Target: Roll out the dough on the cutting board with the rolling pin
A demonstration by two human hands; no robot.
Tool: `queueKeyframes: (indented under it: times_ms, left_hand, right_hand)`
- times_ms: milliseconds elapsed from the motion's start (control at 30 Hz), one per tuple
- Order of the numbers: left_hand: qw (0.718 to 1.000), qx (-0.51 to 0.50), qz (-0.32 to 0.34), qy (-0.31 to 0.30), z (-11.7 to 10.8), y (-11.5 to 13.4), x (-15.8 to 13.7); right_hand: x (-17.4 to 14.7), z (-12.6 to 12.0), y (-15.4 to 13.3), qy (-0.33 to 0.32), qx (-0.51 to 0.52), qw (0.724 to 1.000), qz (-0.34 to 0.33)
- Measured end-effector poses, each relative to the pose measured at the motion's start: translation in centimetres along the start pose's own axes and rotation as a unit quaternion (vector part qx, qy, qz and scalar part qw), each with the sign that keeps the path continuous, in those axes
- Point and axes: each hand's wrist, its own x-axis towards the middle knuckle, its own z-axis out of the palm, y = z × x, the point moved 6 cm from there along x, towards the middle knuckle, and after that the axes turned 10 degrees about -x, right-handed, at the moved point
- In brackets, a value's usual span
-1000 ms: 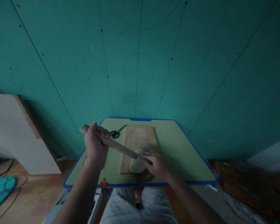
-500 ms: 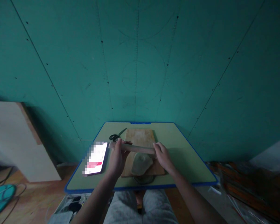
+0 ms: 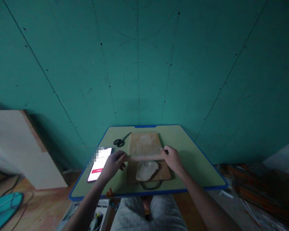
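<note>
A pale wooden rolling pin (image 3: 144,158) stretches level across the wooden cutting board (image 3: 144,141), just beyond a flattened piece of dough (image 3: 145,170). The pin's left end is pinched by my left hand (image 3: 115,163), with some fingers hanging loose below it. At the other end, my right hand (image 3: 172,158) has its fingers wrapped round the pin. The dough is a pale, uneven disc on the near half of the board. Whether the pin rests on the board or hovers just over it I cannot tell.
Black-handled scissors (image 3: 120,141) lie left of the board. A phone with a lit screen (image 3: 98,166) is on the table's left side. The board's curved handle (image 3: 150,186) points toward me, near the table's blue edge (image 3: 168,191). A green wall (image 3: 144,80) stands behind.
The rolling pin has gone from slightly tilted to level and sits lower on the left. My left hand has shifted left to its end. My right hand has moved slightly right.
</note>
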Motion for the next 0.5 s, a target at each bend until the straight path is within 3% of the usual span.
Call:
queueKeyframes:
  times_ms: [100,233,367,500]
  left_hand:
    - [0.974,0.22,0.037,-0.041,0.9,0.2,0.1]
    - [0.898,0.438,0.03,-0.016,1.7,0.7,0.4]
    - [0.853,0.519,0.041,-0.039,3.1,1.7,1.0]
    - [0.823,0.559,0.068,-0.082,5.0,2.4,1.5]
  right_hand:
    - [0.0,0.3,-0.4,-0.023,-0.076,0.997,-0.018]
    - [0.3,0.2,-1.5,-0.083,-0.175,0.981,-0.02]
    - [0.9,0.3,-2.9,-0.125,-0.224,0.966,-0.027]
    - [1.3,1.9,-3.7,-0.182,-0.202,0.962,-0.023]
